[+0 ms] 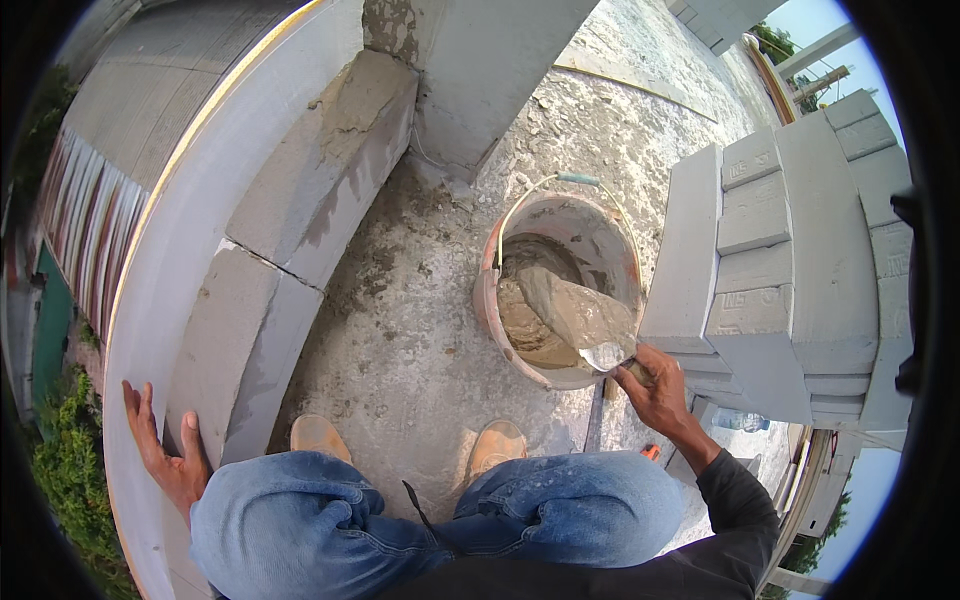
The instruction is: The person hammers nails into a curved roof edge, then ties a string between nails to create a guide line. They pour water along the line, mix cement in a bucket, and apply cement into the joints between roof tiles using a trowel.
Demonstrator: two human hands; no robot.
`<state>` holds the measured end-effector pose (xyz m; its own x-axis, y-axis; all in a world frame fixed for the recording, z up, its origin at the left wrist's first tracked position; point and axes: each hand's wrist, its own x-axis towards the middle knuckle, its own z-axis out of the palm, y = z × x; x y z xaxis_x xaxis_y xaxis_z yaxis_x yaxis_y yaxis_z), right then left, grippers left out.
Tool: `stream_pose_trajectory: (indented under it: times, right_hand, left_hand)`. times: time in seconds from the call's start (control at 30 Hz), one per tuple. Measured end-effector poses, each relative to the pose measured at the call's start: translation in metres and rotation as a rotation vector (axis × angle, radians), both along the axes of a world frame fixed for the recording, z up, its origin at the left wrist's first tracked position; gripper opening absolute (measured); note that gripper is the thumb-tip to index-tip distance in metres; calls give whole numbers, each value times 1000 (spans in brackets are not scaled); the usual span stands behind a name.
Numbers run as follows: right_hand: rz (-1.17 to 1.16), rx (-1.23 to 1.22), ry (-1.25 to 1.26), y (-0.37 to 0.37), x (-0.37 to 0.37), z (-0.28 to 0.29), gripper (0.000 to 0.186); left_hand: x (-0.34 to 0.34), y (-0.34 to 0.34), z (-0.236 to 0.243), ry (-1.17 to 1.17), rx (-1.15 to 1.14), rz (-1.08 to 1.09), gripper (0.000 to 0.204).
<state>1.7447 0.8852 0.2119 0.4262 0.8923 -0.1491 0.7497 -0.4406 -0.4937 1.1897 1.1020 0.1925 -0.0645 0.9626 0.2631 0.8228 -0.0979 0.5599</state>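
Note:
My right hand (660, 392) is wrapped round the handle of a trowel (606, 355). A thick heap of wet grey mortar (570, 305) covers most of the trowel's blade, which lies over the opening of a round bucket (487, 305). More mortar coats the bucket's inside, and its wire handle with a green grip (577, 180) leans toward the far side. On the left, my left hand (170, 455) is open with fingers spread, at the pale ledge beside a row of grey blocks (235, 310). Nothing is held in it.
A column (470, 80) rises at the far end of the block row. Stacked grey blocks (755, 230) stand right of the bucket. My shoes (497, 445) are on the rough, mortar-splashed floor (400, 350). Beyond the left ledge are a corrugated roof (100, 215) and greenery (75, 470) below.

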Motion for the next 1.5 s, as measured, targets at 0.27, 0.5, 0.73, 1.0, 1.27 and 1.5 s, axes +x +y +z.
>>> stream_pose_trajectory:
  times: [0.27, 0.5, 0.73, 1.0, 1.27, 1.5]
  right_hand:
    - [-41, 216, 210, 88, -23, 32, 17]
    - [126, 232, 365, 273, -46, 21, 34]
    - [31, 26, 523, 339, -45, 60, 41]
    - [76, 125, 447, 325, -64, 65, 44]
    - [73, -21, 472, 364, -38, 71, 40]
    - [34, 106, 558, 320, -23, 103, 43]
  left_hand:
    - [1, -5, 9, 41, -48, 45, 66]
    - [1, -6, 19, -1, -78, 15, 68]
    - [-4, -7, 19, -108, -92, 7, 71]
    - [0, 0, 24, -60, -126, 21, 71]
    - [-4, -4, 20, -129, -78, -7, 72]
    - [-4, -4, 16, -132, -81, 7, 71]
